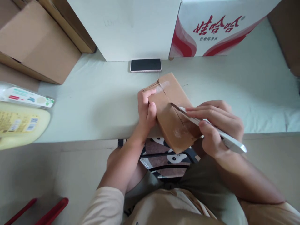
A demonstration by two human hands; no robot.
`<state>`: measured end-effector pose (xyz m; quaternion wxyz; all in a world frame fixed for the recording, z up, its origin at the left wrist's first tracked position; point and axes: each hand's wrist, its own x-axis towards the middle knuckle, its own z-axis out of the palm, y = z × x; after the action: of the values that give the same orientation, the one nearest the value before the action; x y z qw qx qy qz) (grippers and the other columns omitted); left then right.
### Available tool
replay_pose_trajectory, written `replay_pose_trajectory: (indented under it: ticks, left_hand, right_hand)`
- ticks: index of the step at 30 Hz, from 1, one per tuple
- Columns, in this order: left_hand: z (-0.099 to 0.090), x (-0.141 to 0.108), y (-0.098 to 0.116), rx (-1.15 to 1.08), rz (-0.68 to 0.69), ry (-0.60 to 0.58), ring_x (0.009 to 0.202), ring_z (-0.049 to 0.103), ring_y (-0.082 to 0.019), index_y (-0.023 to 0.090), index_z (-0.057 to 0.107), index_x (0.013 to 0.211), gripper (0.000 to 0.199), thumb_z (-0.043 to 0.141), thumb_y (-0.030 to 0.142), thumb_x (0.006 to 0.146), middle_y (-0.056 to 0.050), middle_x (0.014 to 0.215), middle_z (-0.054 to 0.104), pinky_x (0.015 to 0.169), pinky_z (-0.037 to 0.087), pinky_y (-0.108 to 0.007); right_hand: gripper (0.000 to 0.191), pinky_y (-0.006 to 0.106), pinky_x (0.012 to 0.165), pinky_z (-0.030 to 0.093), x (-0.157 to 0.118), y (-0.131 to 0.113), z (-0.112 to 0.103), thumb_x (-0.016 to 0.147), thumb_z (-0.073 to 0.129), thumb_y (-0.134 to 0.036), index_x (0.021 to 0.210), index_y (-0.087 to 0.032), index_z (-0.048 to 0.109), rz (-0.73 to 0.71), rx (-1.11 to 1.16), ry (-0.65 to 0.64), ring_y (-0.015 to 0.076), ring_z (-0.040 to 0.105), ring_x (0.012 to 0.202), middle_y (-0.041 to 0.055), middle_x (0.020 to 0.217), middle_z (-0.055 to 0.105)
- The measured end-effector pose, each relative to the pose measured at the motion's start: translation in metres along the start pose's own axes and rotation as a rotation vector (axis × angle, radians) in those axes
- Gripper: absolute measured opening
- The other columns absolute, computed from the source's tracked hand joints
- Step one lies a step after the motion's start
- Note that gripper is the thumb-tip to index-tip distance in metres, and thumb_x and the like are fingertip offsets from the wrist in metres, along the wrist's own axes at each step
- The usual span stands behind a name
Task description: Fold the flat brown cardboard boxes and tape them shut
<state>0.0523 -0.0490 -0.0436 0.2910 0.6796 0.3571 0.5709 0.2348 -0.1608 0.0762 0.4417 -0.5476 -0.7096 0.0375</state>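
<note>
A small brown cardboard box [167, 109] lies tilted at the table's front edge, part of it jutting past the edge. My left hand [147, 106] grips its left side, with the thumb and a finger showing against the cardboard. In my right hand [217, 125] is a utility knife [225, 137] with a pale handle. Its dark blade points up and left, the tip at the seam that runs along the box's top face. Whether the blade has gone into the seam I cannot tell. Patches of clear tape show near both ends of the seam.
A phone [145, 65] lies behind the box on the pale green tablecloth [105, 93]. White cartons [140, 28] stand at the back, one with red print [211, 34]. Brown cardboard boxes [39, 43] are at left, near a yellow bottle [25, 125] and a clear package [25, 95].
</note>
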Motion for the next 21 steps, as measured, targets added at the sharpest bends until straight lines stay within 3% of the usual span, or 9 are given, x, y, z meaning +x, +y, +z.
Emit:
replay_pose_trajectory:
  ticks: [5, 9, 13, 18, 21]
  left_hand:
    - [0.000, 0.002, -0.004, -0.018, 0.055, 0.000, 0.123, 0.062, -0.029, 0.028, 0.056, 0.135, 0.045, 0.037, 0.058, 0.108, -0.009, 0.130, 0.063, 0.108, 0.050, -0.047]
    - [0.001, 0.003, -0.009, -0.021, 0.083, 0.021, 0.122, 0.063, -0.028, 0.028, 0.056, 0.137, 0.044, 0.038, 0.057, 0.108, -0.008, 0.129, 0.063, 0.106, 0.050, -0.046]
    - [0.002, 0.002, -0.010, -0.011, 0.081, 0.014, 0.123, 0.062, -0.029, 0.028, 0.054, 0.137, 0.047, 0.037, 0.060, 0.107, -0.009, 0.130, 0.063, 0.107, 0.050, -0.047]
    - [0.001, 0.003, -0.011, 0.019, 0.086, 0.015, 0.121, 0.062, -0.029, 0.028, 0.055, 0.137, 0.048, 0.037, 0.061, 0.107, -0.009, 0.128, 0.064, 0.108, 0.049, -0.047]
    - [0.000, 0.003, -0.010, 0.022, 0.082, -0.001, 0.122, 0.062, -0.029, 0.028, 0.054, 0.137, 0.049, 0.036, 0.062, 0.107, -0.009, 0.128, 0.062, 0.109, 0.049, -0.048]
  right_hand:
    - [0.025, 0.047, 0.078, 0.049, -0.011, 0.001, -0.003, 0.096, 0.053, -0.025, 0.091, -0.026, 0.077, -0.085, -0.017, 0.044, 0.0261, 0.074, 0.084, 0.0027, 0.087, 0.083]
    - [0.022, 0.045, 0.073, 0.052, -0.021, -0.002, -0.011, 0.092, 0.052, -0.018, 0.084, -0.024, 0.072, -0.143, 0.119, 0.108, 0.0232, 0.072, 0.074, 0.0017, 0.082, 0.081]
    - [0.026, 0.045, 0.069, 0.053, -0.028, -0.010, -0.028, 0.094, 0.050, -0.019, 0.075, -0.026, 0.066, -0.138, 0.146, 0.047, 0.0233, 0.074, 0.069, 0.0009, 0.074, 0.076]
    - [0.023, 0.040, 0.067, 0.049, -0.021, -0.020, -0.043, 0.086, 0.049, -0.004, 0.075, -0.021, 0.060, -0.193, 0.148, -0.036, 0.0187, 0.074, 0.066, 0.0000, 0.073, 0.073]
    - [0.023, 0.039, 0.065, 0.049, -0.020, -0.019, -0.044, 0.085, 0.049, -0.002, 0.075, -0.020, 0.060, -0.230, 0.148, -0.015, 0.0171, 0.074, 0.067, -0.0001, 0.072, 0.072]
